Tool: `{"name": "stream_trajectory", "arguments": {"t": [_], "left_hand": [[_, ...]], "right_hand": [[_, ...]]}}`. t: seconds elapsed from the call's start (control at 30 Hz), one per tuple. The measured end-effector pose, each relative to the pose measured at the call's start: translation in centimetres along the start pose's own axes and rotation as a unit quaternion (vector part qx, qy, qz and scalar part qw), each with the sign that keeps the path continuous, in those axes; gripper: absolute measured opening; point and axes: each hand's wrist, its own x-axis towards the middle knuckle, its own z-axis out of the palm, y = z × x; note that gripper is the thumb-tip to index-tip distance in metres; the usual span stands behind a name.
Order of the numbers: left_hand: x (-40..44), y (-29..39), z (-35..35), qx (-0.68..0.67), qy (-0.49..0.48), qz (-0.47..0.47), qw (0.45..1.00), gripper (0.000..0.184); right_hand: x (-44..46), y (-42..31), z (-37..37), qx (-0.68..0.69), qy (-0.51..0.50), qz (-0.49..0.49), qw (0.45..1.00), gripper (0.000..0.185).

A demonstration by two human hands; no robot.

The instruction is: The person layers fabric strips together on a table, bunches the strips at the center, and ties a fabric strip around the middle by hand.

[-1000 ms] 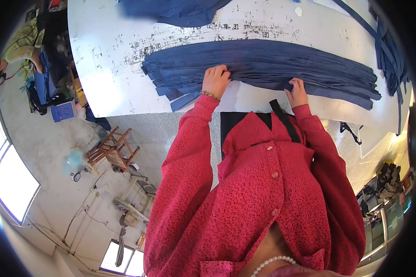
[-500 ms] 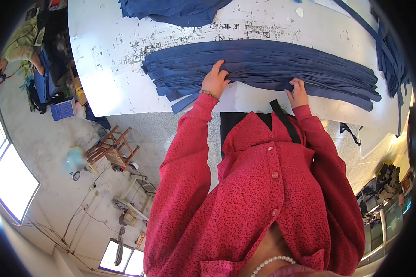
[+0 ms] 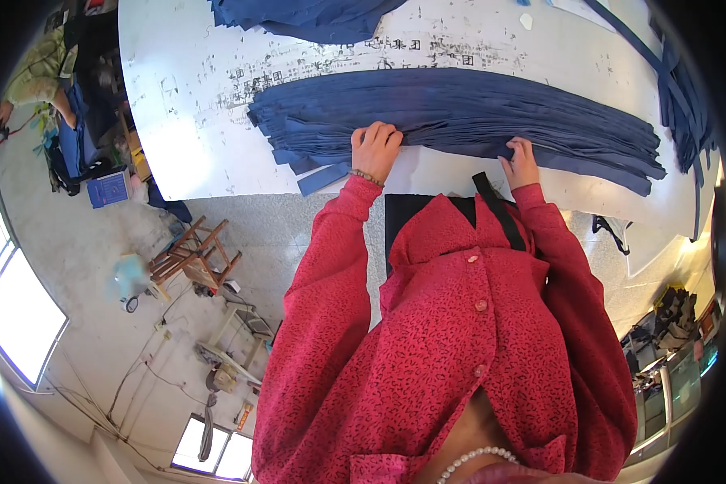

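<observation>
A long stack of navy blue fabric strips [image 3: 460, 101] lies across the white table [image 3: 194, 153], its layers fanned along the near edge. My left hand [image 3: 375, 151], with a beaded bracelet at the wrist, has its fingers curled over the near edge of the stack, left of the middle. Further right, my right hand [image 3: 521, 161] pinches the near edge between thumb and fingers. A loose strip end [image 3: 323, 179] sticks out at the stack's lower left corner.
More navy fabric [image 3: 315, 18] lies at the table's far side. Long strips [image 3: 686, 105] hang over the right edge. At the upper left, a co-worker's arm [image 3: 44, 90] reaches toward blue cloth. A wooden stool [image 3: 206, 254] stands on the floor at left.
My left hand's fingers lifted and spread half a second ago, and are now curled down on the stack's edge again. My right hand has stayed in nearly the same place.
</observation>
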Motion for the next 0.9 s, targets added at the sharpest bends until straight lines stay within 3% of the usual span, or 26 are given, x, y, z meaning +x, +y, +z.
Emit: {"name": "stream_trajectory", "arguments": {"t": [0.1, 0.3, 0.5, 0.9], "left_hand": [[-1.0, -0.9, 1.6, -0.085, -0.057, -0.050, 0.994, 0.040], [0.9, -0.8, 0.3, -0.095, -0.142, -0.128, 0.977, 0.059], [1.3, -1.4, 0.5, -0.106, -0.137, -0.110, 0.979, 0.075], [0.5, -1.1, 0.6, -0.078, -0.086, -0.061, 0.991, 0.068]], "right_hand": [[0.1, 0.2, 0.1, -0.001, 0.005, -0.006, 1.000, 0.033], [0.0, 0.1, 0.1, -0.005, -0.008, 0.010, 1.000, 0.033], [0.1, 0.1, 0.1, -0.004, -0.004, 0.003, 1.000, 0.033], [0.1, 0.1, 0.1, -0.008, -0.010, 0.014, 1.000, 0.033]]}}
